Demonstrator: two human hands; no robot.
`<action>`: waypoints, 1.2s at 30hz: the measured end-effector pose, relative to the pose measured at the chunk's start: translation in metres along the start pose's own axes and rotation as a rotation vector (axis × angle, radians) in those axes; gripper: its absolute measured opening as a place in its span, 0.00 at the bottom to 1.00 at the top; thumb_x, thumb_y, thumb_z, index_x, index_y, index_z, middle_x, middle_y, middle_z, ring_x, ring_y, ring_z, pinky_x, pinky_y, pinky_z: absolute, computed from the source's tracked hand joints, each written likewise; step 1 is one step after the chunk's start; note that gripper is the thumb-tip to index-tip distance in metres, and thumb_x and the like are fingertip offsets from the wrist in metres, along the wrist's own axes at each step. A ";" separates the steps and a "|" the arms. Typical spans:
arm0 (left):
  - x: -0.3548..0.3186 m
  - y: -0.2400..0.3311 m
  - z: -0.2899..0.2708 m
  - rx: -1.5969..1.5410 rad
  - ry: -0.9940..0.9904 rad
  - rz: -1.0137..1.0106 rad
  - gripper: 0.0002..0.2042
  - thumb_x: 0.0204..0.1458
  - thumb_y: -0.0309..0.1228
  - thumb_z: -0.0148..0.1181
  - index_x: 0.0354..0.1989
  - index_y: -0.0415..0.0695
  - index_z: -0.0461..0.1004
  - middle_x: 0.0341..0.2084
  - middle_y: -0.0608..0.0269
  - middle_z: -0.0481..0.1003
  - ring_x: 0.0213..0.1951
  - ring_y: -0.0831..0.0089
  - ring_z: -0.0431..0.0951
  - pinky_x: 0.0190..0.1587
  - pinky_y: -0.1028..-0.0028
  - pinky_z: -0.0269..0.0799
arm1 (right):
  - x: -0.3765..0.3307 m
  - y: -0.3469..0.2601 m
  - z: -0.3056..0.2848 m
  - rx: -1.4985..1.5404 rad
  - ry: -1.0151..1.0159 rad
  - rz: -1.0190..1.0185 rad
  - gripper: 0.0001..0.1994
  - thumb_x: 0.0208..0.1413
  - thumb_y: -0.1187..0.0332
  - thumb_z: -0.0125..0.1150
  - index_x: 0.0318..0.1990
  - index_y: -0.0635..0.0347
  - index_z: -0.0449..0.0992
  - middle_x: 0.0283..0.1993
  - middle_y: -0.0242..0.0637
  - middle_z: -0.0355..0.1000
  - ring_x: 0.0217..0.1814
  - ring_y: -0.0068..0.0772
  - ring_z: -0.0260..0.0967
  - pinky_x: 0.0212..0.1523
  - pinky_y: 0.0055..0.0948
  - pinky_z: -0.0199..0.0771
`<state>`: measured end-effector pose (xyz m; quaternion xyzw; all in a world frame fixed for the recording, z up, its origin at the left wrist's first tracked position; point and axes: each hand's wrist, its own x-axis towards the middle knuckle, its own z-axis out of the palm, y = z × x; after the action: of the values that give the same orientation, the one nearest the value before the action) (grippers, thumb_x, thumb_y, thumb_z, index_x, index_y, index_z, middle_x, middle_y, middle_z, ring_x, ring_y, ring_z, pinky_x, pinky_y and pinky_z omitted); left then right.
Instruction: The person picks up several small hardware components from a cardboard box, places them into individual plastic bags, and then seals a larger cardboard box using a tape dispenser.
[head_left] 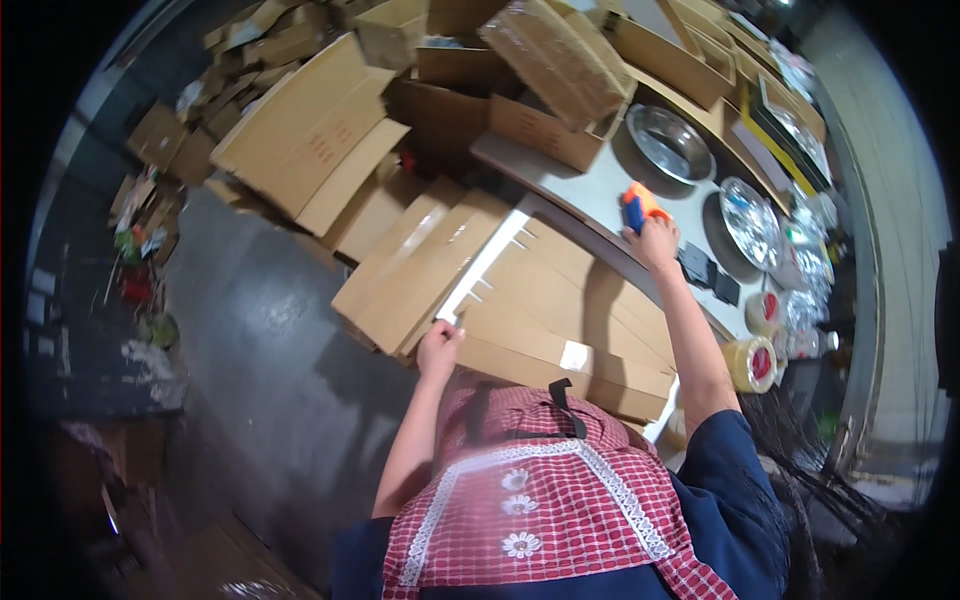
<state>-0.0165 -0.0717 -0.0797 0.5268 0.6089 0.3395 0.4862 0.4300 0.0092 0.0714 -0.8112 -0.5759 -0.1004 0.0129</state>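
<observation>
My right hand (655, 243) is closed around an orange-and-blue hand tool (640, 205), held over the grey-white tabletop; its exact kind is hard to make out. In front of me lies a brown cardboard carton (560, 290) with a pale label near its close edge. Along the carton's left side runs a long white strip (487, 262) with short prongs pointing right. The fingers of my left hand (439, 350) are closed on the near end of this strip, at the carton's left corner.
Another folded carton (415, 265) adjoins on the left, with open boxes (315, 140) beyond. A steel bowl (671, 145), a bowl of clear plastic (750, 225), black blocks (708, 273) and tape rolls (748, 364) stand on the right. Grey floor (260, 320) lies left.
</observation>
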 end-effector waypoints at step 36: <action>-0.041 0.041 0.018 -0.001 0.324 0.041 0.09 0.53 0.37 0.60 0.35 0.45 0.73 0.29 0.53 0.75 0.34 0.51 0.77 0.37 0.60 0.72 | -0.171 -0.172 -0.042 1.676 -1.090 0.022 0.14 0.50 0.66 0.63 0.40 0.69 0.78 0.29 0.37 0.76 0.27 0.25 0.70 0.30 0.21 0.67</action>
<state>0.0121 -0.1050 -0.0378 0.4773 0.6682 0.4303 0.3748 0.2083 -0.0977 0.0659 -0.4809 -0.3806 0.7239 0.3160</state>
